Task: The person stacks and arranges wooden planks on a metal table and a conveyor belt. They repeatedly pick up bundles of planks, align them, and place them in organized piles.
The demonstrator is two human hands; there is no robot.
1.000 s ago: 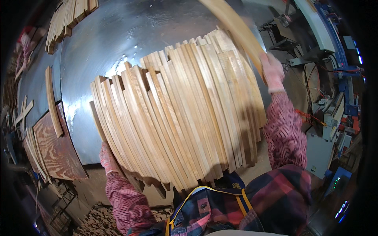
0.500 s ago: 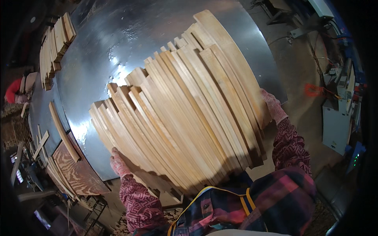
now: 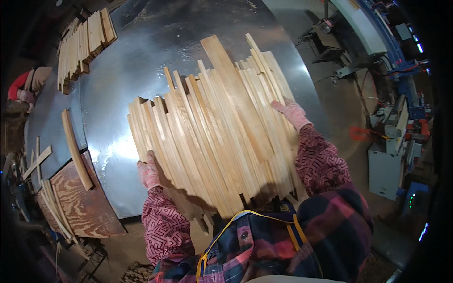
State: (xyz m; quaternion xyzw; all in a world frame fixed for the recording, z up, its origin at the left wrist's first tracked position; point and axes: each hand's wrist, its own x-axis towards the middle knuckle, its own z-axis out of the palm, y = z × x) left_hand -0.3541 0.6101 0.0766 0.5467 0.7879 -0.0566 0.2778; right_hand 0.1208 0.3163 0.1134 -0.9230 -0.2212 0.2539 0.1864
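Note:
A broad bundle of pale wooden strips [image 3: 203, 146] lies on the shiny metal tabletop [image 3: 111, 104], its near ends close to my body. The far ends are uneven. One wider board [image 3: 238, 101] rests slanted across the top of the bundle. At the left side, my left hand [image 3: 149, 172], in a pink glove, grips the outer strips; its lower fingers are partly hidden. My right hand [image 3: 293, 114], gloved alike, holds the right side, with fingertips over the upper edges. The bundle sits between both hands.
Another stack of strips [image 3: 87, 45] lies at the far left. A curved strip [image 3: 75, 151] crosses onto a reddish-brown board [image 3: 85, 200], with thin slats beside it. Another person's red sleeve [image 3: 18, 87] shows at the left edge. Machinery with a grey box [image 3: 384, 172] stands at right.
The strips have shifted, and a wide board now lies slanted over them. My right hand has come inward and farther up the right side. The view has moved somewhat.

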